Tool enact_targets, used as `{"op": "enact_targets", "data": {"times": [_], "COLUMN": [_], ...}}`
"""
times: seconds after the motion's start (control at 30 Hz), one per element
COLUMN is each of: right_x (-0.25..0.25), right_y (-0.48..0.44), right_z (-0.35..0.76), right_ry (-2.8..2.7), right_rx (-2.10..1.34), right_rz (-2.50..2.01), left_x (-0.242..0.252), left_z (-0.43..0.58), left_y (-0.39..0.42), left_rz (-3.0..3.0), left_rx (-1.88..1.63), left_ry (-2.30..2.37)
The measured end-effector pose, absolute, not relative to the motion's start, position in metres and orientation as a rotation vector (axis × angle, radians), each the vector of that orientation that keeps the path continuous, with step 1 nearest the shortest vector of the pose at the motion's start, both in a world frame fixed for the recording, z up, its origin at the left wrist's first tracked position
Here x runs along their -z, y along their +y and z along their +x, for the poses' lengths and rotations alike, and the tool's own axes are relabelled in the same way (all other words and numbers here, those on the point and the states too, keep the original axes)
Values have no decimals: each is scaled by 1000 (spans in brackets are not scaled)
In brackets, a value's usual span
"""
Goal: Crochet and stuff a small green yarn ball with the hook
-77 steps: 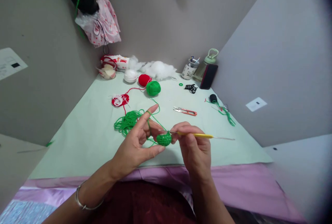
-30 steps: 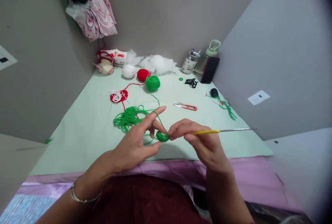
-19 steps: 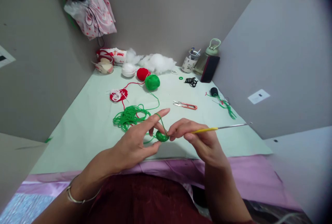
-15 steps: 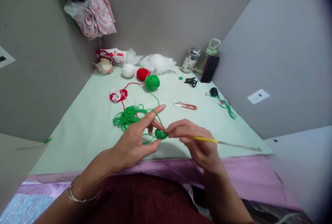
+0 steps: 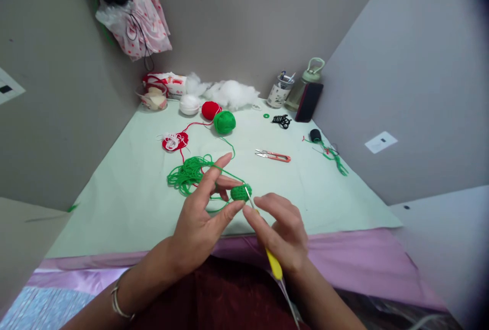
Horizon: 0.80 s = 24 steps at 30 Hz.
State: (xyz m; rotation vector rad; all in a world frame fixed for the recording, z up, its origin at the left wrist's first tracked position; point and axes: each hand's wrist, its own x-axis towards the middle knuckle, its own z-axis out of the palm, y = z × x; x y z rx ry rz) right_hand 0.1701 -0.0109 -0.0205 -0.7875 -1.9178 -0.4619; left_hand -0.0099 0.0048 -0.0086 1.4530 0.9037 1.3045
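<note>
Between the thumb and fingers of my left hand (image 5: 206,202) is a small green crochet piece (image 5: 240,193). A strand of green yarn runs from the piece over my raised left index finger. My right hand (image 5: 280,228) grips a crochet hook (image 5: 273,265) with a yellow handle. The hook's metal tip rests at the upper edge of the green piece, and its other end points down toward my lap. Beyond my left hand lies a loose heap of green yarn (image 5: 187,173).
Farther back sit a green yarn ball (image 5: 224,122), a red yarn ball (image 5: 211,110), a white ball (image 5: 189,105) and white stuffing (image 5: 233,94). Orange thread snips (image 5: 273,156) lie mid-table. A phone (image 5: 309,103) leans on a bottle (image 5: 314,69) by the right wall.
My right hand has turned, swinging the hook from pointing rightward to pointing down toward me, its tip now at the green piece. My left index finger and the yarn over it have shifted left.
</note>
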Motion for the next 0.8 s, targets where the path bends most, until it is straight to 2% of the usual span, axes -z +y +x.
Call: {"op": "enact_targets", "data": {"times": [0.17,0.4,0.5,0.63,0.73,0.8], "right_x": [25,21,22,27,32,34], "right_y": [-16,-15,-14,-12,-11,-11], "right_z": [175,165,163,164,164,164], "right_ry": [-1960,-1713,-1806,-1894,-1852,-1792], "right_rx": [432,-23,142,455,436,298], "right_rz": [-677,-828,-867,-736,-668,-688], "left_x": [5,7,8,2,-3,-3], "left_z": [-5,-5,-3,2,2,-1], "left_y": [1,3,0,-2,1,4], "left_rz": [1124,1112,1131,763,524,481], "left_rx": [-1244,-1247,-1290,-1134,-978,-934], "left_ry": [774,812,845,724,594,535]}}
